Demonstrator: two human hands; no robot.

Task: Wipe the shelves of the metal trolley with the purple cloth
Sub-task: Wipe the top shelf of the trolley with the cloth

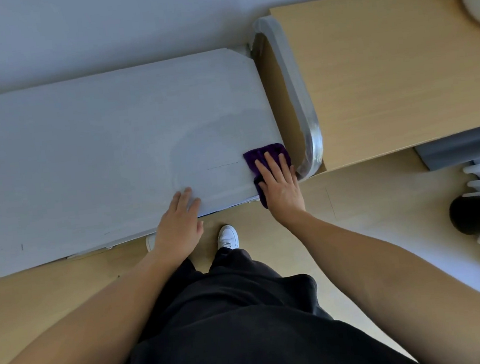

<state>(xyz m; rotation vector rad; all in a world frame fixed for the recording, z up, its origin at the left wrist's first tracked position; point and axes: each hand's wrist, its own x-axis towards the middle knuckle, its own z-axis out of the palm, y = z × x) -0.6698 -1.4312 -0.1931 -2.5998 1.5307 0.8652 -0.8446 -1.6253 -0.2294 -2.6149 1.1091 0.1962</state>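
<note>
Head view shows one purple cloth point(266, 158) pressed by the right hand point(280, 186), fingers straight and slightly spread, on one grey metal trolley shelf point(96, 155), the left hand point(177, 221) lying flat at its near edge, a curved metal handle point(298, 101) and a wooden desk point(384, 71) to the right.

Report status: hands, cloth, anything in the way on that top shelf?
Right hand flat, pressing purple cloth on top shelf, near right corner, beside handle. Left hand flat on front edge. No objects visible on shelf surface.

No legible text anywhere.
</note>
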